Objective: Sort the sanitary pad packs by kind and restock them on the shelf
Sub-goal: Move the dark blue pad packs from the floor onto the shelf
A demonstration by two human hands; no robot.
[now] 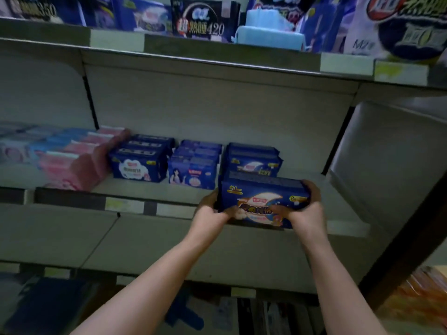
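The dark blue pack [263, 201] marked 420 sits upright at the front lip of the middle shelf [338, 197], directly in front of the matching row [252, 158]; whether it touches that row's front pack cannot be told. The left hand [210, 209] grips the pack's left end and the right hand [304, 206] grips its right end, with fingers curled round the ends and thumbs on the printed face. Judged step: seat this pack as the new front unit of the matching row. Hold the printed face outward, align the pack's ends with those of the matching row, then push straight back until the gap closes. Apply equal pressure at both ends, because uneven pressure is likely to skew the soft wrapper. Immediately left of the matching row stands a blue row with a figure print [193, 170] — apparently a different kind, so avoid drifting toward it. Further left of the matching row stand another blue row [140, 163] and pink packs [79, 160].
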